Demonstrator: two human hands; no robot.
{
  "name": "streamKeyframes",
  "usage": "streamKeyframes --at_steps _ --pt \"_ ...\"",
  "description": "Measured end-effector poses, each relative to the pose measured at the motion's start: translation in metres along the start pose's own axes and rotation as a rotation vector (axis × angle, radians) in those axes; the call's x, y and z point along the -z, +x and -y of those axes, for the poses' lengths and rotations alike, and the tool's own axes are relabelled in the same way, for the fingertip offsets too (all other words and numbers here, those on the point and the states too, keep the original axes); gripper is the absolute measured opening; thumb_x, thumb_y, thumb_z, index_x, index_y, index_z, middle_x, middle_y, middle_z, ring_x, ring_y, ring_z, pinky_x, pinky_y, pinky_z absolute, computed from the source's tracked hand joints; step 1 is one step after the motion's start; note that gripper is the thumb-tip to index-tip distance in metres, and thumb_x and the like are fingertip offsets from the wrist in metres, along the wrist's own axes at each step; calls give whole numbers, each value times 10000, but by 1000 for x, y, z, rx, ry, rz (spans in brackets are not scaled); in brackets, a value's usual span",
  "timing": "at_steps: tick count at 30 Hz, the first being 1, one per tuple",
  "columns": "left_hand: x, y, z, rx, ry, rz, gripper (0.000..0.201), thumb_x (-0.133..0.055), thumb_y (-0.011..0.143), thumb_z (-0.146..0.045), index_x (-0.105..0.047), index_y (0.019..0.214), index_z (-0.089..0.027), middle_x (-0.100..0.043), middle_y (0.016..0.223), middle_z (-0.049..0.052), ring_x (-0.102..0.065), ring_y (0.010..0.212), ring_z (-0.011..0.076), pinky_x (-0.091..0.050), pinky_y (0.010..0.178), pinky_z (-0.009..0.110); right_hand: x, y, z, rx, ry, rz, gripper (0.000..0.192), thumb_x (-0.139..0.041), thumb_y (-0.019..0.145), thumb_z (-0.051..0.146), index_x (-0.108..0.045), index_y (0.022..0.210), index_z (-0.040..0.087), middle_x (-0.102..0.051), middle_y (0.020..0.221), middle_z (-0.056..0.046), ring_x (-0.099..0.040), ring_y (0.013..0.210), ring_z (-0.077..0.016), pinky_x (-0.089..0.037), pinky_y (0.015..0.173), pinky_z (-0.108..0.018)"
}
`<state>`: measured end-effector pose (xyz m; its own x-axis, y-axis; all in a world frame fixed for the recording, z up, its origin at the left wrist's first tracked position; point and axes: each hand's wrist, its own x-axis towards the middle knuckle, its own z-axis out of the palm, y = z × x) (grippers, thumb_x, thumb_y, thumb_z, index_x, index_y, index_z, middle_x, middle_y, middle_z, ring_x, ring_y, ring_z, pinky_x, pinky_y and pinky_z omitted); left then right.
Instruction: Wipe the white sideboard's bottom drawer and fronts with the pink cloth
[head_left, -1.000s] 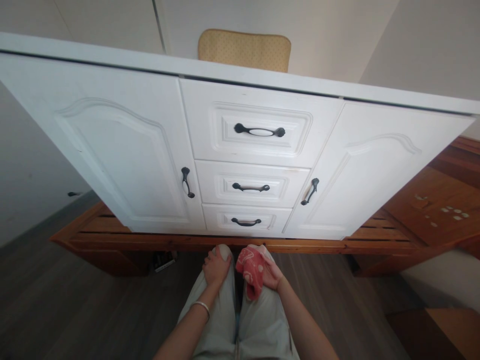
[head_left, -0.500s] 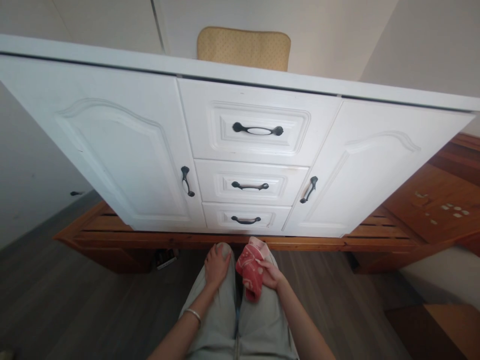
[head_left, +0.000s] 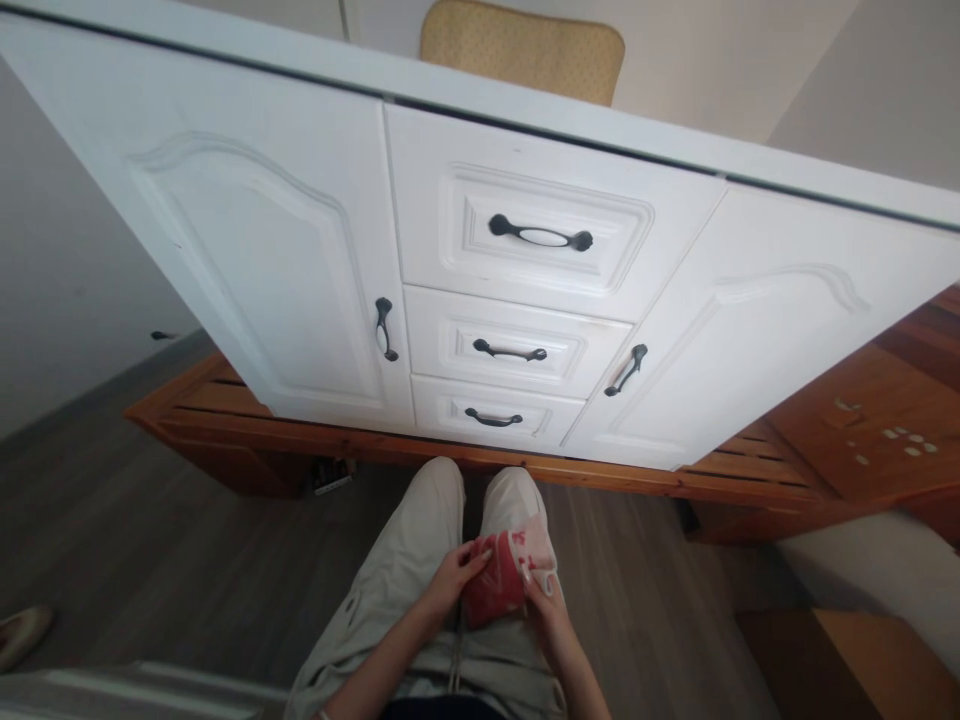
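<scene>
A wide white cabinet [head_left: 300,230] is filling most of the view, standing on a low wooden platform [head_left: 247,425] that is lifting it clear of the dark plank floor [head_left: 150,560]. Its two arched doors are flanking a stack of three drawers, all shut, with dark handles set near the inner edges where a reaching hand would find them — the top drawer handle [head_left: 541,234] is the largest. A tan cushion [head_left: 523,48] is leaning on the cabinet top against the wall.

The person is sitting low and close before the drawers, pale-trousered knees [head_left: 442,490] pointing at the bottom one. A red cloth [head_left: 498,585] is lying bunched on the lap over the right thigh, just below the knees, where both hands can work it without lifting it.

The left hand [head_left: 452,583] is coming in from its side, fingers curled onto the cloth's near edge. The right hand [head_left: 541,605] is gripping the other side, thumb on top. So the two hands are drawn together, each closed on the cloth — seemingly gathering or folding it into a pad rather than merely holding it.
</scene>
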<state>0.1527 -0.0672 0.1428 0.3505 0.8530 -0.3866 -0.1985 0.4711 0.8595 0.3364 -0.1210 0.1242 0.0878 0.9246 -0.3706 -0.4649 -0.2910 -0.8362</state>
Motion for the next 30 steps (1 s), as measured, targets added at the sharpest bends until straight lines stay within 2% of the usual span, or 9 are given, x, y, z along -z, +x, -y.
streamKeyframes --at_steps 3,6,11,15,17,22,25,28,30 --pt "7 -1 -11 -74 64 -116 622 -854 606 -609 -719 1028 -173 -789 1076 110 -725 1037 285 -556 978 404 6 0 16 125 -179 -162 476 -805 745 513 -696 1137 265 -725 1180 -85 -631 1144 -350 -479 1026 -503" --pt "9 -6 -20 -129 45 -190 658 -871 599 -502 -660 1132 -181 -770 1158 124 -716 1083 291 -553 1006 417 0 5 37 251 -303 -186 508 -806 759 449 -641 1189 238 -707 1145 -100 -653 1052 -313 -515 938 -454" --pt "6 -28 -48 -112 64 -79 1060 -845 634 -433 -341 1532 -182 -734 1249 135 -719 1086 295 -550 1027 478 -30 6 66 351 -425 -139 535 -741 834 377 -541 1315 256 -680 1092 -69 -660 930 -242 -512 852 -393" --pt "12 -46 -77 -213 359 -24 1134 -853 601 -477 -343 1577 -210 -463 1600 138 -466 1445 360 -344 1241 524 -51 -5 83 417 -571 -14 132 -640 898 354 -654 953 235 -679 933 -40 -610 847 -215 -474 807 -352" --pt "16 -55 -89 -205 477 30 1095 -850 616 -501 -385 1568 -223 -414 1637 116 -390 1499 366 -284 1272 532 -56 -13 87 407 -623 58 156 -605 921 370 -658 875 230 -679 901 -41 -603 856 -219 -471 832 -355" --pt "11 -64 -112 -213 475 131 701 -687 852 -510 -522 1483 -252 -509 1581 71 -436 1479 289 -294 1275 477 -63 -24 84 254 -570 53 392 -690 879 466 -633 1201 251 -686 1227 -70 -602 1160 -276 -432 1061 -415" --pt "-1 -56 -119 -299 486 102 509 -536 959 -479 -608 1403 -240 -590 1506 74 -480 1444 256 -288 1278 451 -71 -18 81 206 -480 45 504 -743 815 537 -642 1210 240 -698 1237 -74 -593 1204 -296 -438 1086 -432" --pt "-11 -45 -118 -365 471 22 546 -584 931 -411 -561 1448 -237 -688 1351 88 -583 1322 254 -397 1207 437 -80 -6 80 188 -322 70 441 -748 791 573 -689 1068 236 -742 1083 -51 -642 1073 -282 -495 1005 -426" --pt "-14 -41 -119 -353 419 -24 667 -619 902 -367 -445 1532 -233 -735 1163 77 -671 1114 232 -533 1043 406 -86 -1 81 212 -207 74 366 -765 787 535 -705 1001 243 -749 1028 -30 -655 1028 -265 -500 990 -418"
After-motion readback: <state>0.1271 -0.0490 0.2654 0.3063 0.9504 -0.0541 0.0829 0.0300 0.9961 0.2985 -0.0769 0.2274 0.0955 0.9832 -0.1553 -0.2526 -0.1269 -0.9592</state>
